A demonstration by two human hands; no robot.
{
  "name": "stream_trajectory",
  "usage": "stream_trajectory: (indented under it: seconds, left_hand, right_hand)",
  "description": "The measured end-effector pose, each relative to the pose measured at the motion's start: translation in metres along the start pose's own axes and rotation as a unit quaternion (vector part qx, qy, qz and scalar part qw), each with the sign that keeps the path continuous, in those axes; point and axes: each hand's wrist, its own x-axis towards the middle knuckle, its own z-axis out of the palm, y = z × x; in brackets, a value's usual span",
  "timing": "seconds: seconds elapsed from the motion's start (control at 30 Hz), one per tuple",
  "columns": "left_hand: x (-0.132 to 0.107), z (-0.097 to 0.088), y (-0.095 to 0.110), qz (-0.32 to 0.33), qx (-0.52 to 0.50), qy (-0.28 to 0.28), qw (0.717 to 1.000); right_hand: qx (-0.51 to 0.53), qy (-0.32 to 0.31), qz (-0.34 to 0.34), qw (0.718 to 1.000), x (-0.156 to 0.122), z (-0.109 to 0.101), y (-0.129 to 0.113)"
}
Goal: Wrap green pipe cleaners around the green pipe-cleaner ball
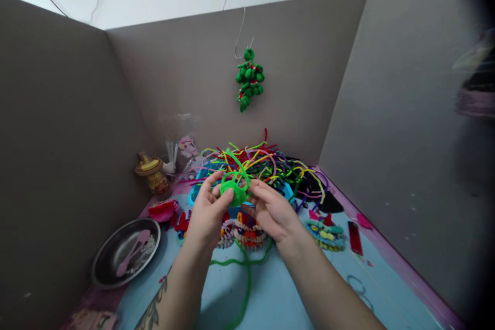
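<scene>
My left hand point(209, 209) pinches a bright green pipe-cleaner piece point(236, 195) between thumb and fingers. The piece has a dense rounded part at the bottom and open loops above it. On its other side, the fingers of my right hand point(273, 210) are closed at its edge, partly hiding what they grip. A long green strand point(247, 289) trails below my hands over the table. Just behind them sit small colourful pipe-cleaner figures, one of them orange and beige point(250, 232).
A blue tray point(193, 193) heaped with pipe cleaners point(266, 162) stands at the back. To the left are a metal bowl point(104, 263) with a pink scoop and a jar point(157, 180). A teal figure point(327, 232) lies right. Green leafy decoration point(249, 80) hangs on the grey partition point(174, 62).
</scene>
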Motion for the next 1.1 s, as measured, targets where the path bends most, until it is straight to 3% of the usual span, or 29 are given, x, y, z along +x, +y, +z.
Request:
stream_trajectory:
  seconds: [0.07,0.2,0.4,0.77,1.1]
  left_hand:
    - [0.001,-0.001,0.003,-0.013,-0.013,0.010,1.000]
    - [0.002,-0.003,0.006,-0.042,-0.018,0.005,0.999]
    - [0.001,-0.003,0.005,-0.065,-0.010,-0.042,0.997]
    - [0.000,-0.007,0.001,-0.062,0.009,-0.091,0.994]
    - [0.001,-0.008,0.000,-0.054,0.008,-0.110,0.992]
  right_hand:
    - [-0.049,0.008,-0.027,0.998,-0.001,-0.002,-0.003]
    - [-0.175,-0.006,-0.150,0.973,0.001,-0.011,-0.009]
    - [-0.350,-0.051,-0.179,0.918,-0.004,-0.016,-0.018]
    - [-0.311,-0.084,-0.131,0.938,-0.008,-0.013,-0.020]
    - [-0.287,-0.063,-0.126,0.947,-0.008,-0.009,-0.019]
